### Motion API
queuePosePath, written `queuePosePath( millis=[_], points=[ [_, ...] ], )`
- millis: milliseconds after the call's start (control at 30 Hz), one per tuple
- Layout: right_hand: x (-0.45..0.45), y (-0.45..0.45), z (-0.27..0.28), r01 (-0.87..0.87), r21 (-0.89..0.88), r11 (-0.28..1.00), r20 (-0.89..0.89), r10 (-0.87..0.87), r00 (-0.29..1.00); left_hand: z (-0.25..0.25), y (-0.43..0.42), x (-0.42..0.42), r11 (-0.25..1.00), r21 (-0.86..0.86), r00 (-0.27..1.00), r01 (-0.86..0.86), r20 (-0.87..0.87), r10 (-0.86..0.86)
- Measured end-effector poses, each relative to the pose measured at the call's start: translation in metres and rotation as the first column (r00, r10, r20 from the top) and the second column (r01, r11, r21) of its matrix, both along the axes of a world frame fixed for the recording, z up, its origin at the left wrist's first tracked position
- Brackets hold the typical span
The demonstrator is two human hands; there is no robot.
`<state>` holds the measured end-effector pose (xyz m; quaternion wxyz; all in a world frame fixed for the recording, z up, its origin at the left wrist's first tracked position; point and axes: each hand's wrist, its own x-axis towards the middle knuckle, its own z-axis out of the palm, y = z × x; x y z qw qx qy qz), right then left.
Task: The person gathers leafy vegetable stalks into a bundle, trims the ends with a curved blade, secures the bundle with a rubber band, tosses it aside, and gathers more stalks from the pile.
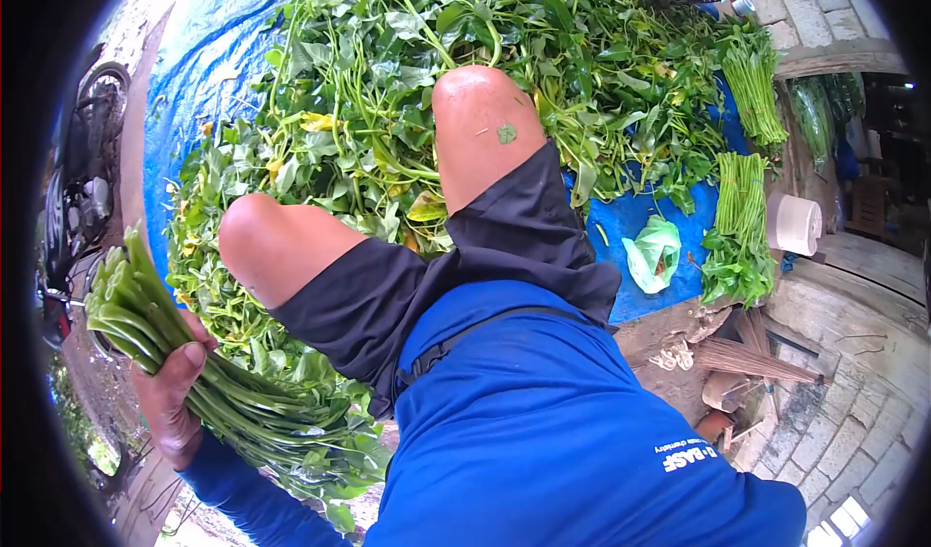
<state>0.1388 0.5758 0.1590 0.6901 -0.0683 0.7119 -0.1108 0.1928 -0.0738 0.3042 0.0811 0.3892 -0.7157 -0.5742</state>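
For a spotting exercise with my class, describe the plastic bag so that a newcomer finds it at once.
Find the blue tarpaulin under the big heap of leafy greens. On its bare patch at the lower right, just left of the nearest leafy bundle, lies a small, crumpled plastic bag. Its pale, see-through film sets it apart from the leaves.

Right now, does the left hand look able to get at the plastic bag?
Probably not: the left hand grips a bunch of stalks, and both thighs lie between it and the plastic bag.

"BASF" on the blue shirt
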Motion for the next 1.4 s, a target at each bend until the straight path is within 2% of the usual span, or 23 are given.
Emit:
queuePosePath(
  millis=[333,433,533,767,900,933,967,1100,1133,1267,1367,1400],
  points=[
    [-0.01,-0.019,0.031,-0.007,0.065,0.998,0.004,0.007,1.0,-0.032,-0.029,0.014,0.998,0.068,0.998,-0.001,-0.06,0.005],
    [-0.011,-0.022,0.04,-0.02,0.079,0.997,0.001,0.02,1.0,-0.035,-0.021,0.012,0.996,0.073,0.994,-0.052,-0.094,0.058],
    [-0.015,-0.026,0.043,-0.034,0.086,0.996,0.001,0.034,0.999,-0.033,-0.027,0.017,0.988,0.154,1.0,-0.02,-0.018,0.023],
    [-0.028,-0.029,0.048,-0.06,0.087,0.994,-0.015,0.062,0.998,-0.037,-0.008,0.021,0.99,0.121,0.995,-0.071,-0.055,0.078],
    [-0.039,-0.031,0.044,-0.087,0.071,0.994,-0.03,0.089,0.996,-0.029,0.01,0.017,0.978,0.21,0.999,-0.007,0.052,-0.004],
    [-0.043,-0.031,0.042,-0.096,0.067,0.993,-0.038,0.099,0.994,-0.027,0.017,0.015,0.98,0.197,0.992,0.01,0.124,-0.035],
    [-0.047,-0.032,0.041,-0.098,0.063,0.993,-0.046,0.101,0.994,-0.027,0.02,0.014,0.956,0.291,0.987,0.04,0.137,-0.083],
    [-0.061,-0.035,0.034,-0.107,0.028,0.994,-0.072,0.109,0.991,-0.036,0.043,0.011,0.908,0.409,0.974,0.094,0.15,-0.168],
    [-0.064,-0.035,0.033,-0.104,0.02,0.994,-0.076,0.105,0.992,-0.038,0.044,0.011,0.89,0.43,0.96,0.153,0.15,-0.238],
    [-0.08,-0.041,0.019,-0.119,-0.026,0.993,-0.107,0.116,0.988,-0.037,0.056,0.0,0.879,0.448,0.963,0.165,0.118,-0.241],
    [-0.08,-0.051,-0.009,-0.286,-0.063,0.956,-0.098,0.279,0.955,-0.042,0.061,-0.021,0.88,0.395,0.938,0.263,0.108,-0.329],
    [-0.083,-0.056,-0.012,-0.136,-0.078,0.988,-0.026,0.134,0.991,-0.053,0.056,-0.025,0.854,0.384,0.906,0.351,0.092,-0.413]
  ],
)
